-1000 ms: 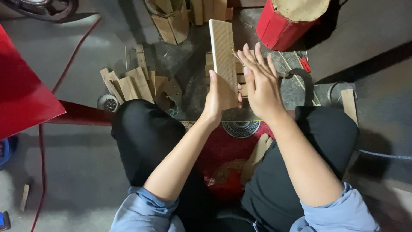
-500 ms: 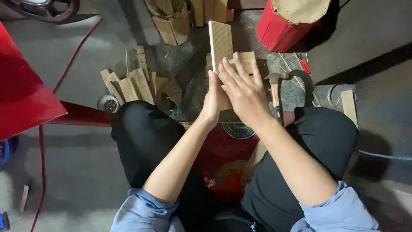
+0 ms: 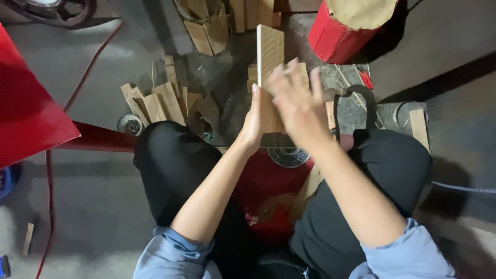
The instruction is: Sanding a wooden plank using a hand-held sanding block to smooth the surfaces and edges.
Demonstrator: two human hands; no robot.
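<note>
Head view: left hand (image 3: 254,121) clasped on left edge of upright wooden slat (image 3: 269,57), right hand (image 3: 297,103) spread flat on its face. Looks light, stiff, rough; best gripped by long edges. Wood offcuts (image 3: 155,103) at nine o'clock, red drum (image 3: 336,31) at one.

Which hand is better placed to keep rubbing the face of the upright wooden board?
Right. The right hand lies flat on the board, while the left hand grips its edge to steady it.

I note the wooden slat (image 3: 269,57) upright between my fingers (image 3: 289,77). Cut wood pieces (image 3: 155,103) lie on the floor left of them; the drum (image 3: 346,26) stands beyond, to their right.
</note>
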